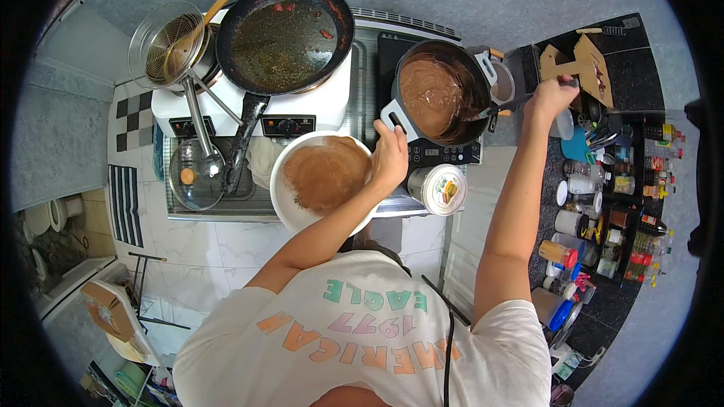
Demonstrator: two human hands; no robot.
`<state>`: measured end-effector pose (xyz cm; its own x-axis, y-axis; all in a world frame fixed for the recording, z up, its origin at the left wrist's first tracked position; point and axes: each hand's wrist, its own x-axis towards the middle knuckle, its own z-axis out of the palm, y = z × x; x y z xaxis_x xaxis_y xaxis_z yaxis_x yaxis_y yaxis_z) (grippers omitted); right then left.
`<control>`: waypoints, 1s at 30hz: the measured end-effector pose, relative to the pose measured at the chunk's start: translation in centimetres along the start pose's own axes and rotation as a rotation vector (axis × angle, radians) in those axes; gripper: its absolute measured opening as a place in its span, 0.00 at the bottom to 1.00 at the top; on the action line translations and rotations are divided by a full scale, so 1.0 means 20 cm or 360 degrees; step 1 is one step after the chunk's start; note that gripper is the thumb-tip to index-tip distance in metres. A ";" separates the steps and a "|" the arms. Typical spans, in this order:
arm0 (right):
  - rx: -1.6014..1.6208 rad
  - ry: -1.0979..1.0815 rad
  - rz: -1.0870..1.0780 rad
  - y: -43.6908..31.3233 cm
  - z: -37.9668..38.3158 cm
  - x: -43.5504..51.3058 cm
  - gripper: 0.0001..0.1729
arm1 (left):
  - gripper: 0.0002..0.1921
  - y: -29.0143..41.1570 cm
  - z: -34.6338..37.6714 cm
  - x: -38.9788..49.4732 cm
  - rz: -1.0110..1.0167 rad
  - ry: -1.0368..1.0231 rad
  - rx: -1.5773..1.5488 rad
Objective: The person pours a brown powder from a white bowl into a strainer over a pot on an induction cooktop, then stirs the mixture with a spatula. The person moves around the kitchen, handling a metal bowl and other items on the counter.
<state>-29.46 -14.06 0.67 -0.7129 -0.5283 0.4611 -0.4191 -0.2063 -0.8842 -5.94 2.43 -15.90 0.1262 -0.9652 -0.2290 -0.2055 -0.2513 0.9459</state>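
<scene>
A dark pot (479, 51) of thick brown mixture (431, 93) sits on a black induction cooktop (452, 154), tilted towards me. My left hand (392, 155) grips its grey side handle. My right hand (550, 100) holds a dark-handled spatula (512, 104), whose head dips into the mixture at the pot's right side. Below and left of the pot, a white bowl (277, 186) holds brown powder (325, 175), partly behind my left forearm. A white lidded tub (444, 190) stands in front of the cooktop.
To the left, a frying pan (285, 39) with oily residue and a saucepan (210, 62) under wire strainers (169, 48) stand on a white stove (249, 118). A glass lid (197, 181) lies in front. Bottles, jars and utensils crowd the black counter (599, 316) at right.
</scene>
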 end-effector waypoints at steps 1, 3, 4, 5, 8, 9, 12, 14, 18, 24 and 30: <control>0.0121 0.0167 0.0133 0.00 0.01 0.00 0.19 | 0.21 0.00 0.00 0.00 -0.0026 -0.0028 0.0009; 0.0196 0.0093 -0.0013 0.01 0.08 0.02 0.19 | 0.21 0.00 -0.01 0.00 -0.0041 -0.0072 0.0017; 0.0260 0.0066 -0.0034 0.01 0.12 0.03 0.19 | 0.20 0.00 -0.01 0.00 -0.0016 -0.0066 -0.0004; 0.0155 0.0036 -0.0106 0.01 0.16 0.04 0.19 | 0.20 0.00 -0.02 0.00 0.0006 -0.0063 -0.0023; -0.0044 -0.0016 -0.0130 0.00 0.17 0.05 0.18 | 0.17 -0.01 -0.01 0.01 0.0109 -0.0002 -0.0017; -0.0113 0.0021 -0.0075 0.00 0.14 0.05 0.18 | 0.16 -0.01 -0.01 0.01 0.0155 0.0035 -0.0015; -0.0126 0.0038 0.0114 0.01 0.03 0.05 0.19 | 0.17 -0.01 0.00 0.01 0.0049 -0.0012 -0.0033; -0.0015 0.0142 0.0031 0.05 0.00 0.08 0.19 | 0.18 -0.01 -0.01 0.01 0.0004 -0.0044 -0.0062; 0.0187 -0.0041 -0.0120 0.15 0.20 0.18 0.20 | 0.19 0.00 -0.03 0.01 0.0068 -0.0049 0.0006; 0.0785 -0.1068 0.0165 0.06 0.60 0.12 0.19 | 0.20 -0.02 -0.04 0.02 0.0147 -0.0068 0.0064; 0.0952 -0.2259 0.0142 -0.29 0.57 -0.28 0.18 | 0.20 -0.02 -0.03 0.02 0.0111 -0.0068 0.0081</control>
<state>-16.68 -19.25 2.31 0.5263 -0.8077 0.2657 0.1205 -0.2384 -0.9637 -5.26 2.25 -16.16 0.0686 -0.9824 -0.1736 -0.2615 -0.1857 0.9472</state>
